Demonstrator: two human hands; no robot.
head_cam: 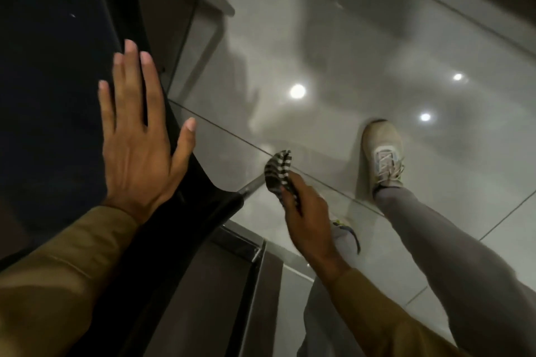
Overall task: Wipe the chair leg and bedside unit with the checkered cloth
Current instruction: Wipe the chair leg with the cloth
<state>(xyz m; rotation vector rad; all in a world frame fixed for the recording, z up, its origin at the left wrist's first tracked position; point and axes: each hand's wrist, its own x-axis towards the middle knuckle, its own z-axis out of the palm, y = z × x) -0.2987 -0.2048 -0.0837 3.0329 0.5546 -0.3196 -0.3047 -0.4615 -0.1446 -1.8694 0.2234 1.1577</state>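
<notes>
The checkered cloth [279, 175] is showing dark and white squares, and it is bunched into a small crumpled wad that is sticking up out of the fingers. The right hand [309, 216] is gripping its lower part with curled fingers, the arm in an olive sleeve [385, 319] reaching down over the glossy tiled floor [333, 38]. The left hand [139, 136] is lying flat and released, fingers spread, the palm resting on the dark chair [52, 81] surface (a black, slightly curved edge is running just under the thumb). The cloth is hanging in the air to the right of the left hand, apart from it, just beside a thin metal chair leg [249, 185]; I cannot tell if it is touching it. A beige shoe [383, 151] is standing on the floor further right.
</notes>
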